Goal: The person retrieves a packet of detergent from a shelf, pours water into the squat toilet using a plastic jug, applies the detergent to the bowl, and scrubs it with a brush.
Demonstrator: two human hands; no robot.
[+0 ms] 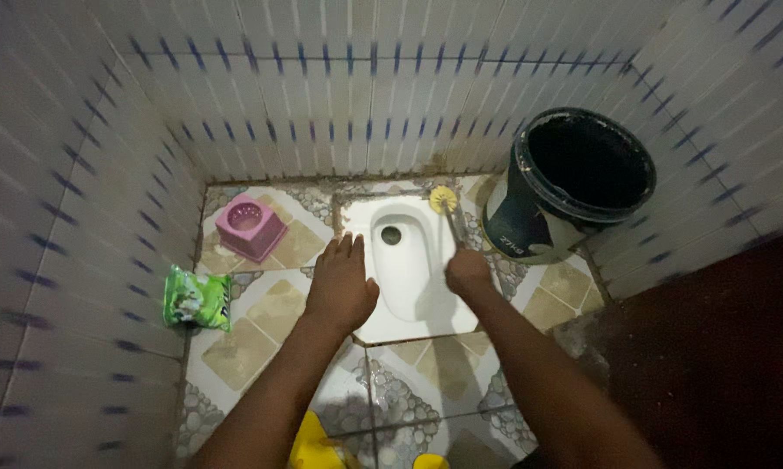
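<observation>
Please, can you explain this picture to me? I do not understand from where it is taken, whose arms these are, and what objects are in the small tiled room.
The one picture comes from a camera worn on a person's head, looking down at that person's own two bare arms. The left hand is open, palm down, at the left edge of a white floor toilet. The right hand is closed around the handle of a brush with a yellow head. On the patterned floor lie a pink square holder and a green packet. A dark bucket stands in the right corner.

Bucket (574, 187) crowds right; pink holder (250, 226) left; floor between open
</observation>
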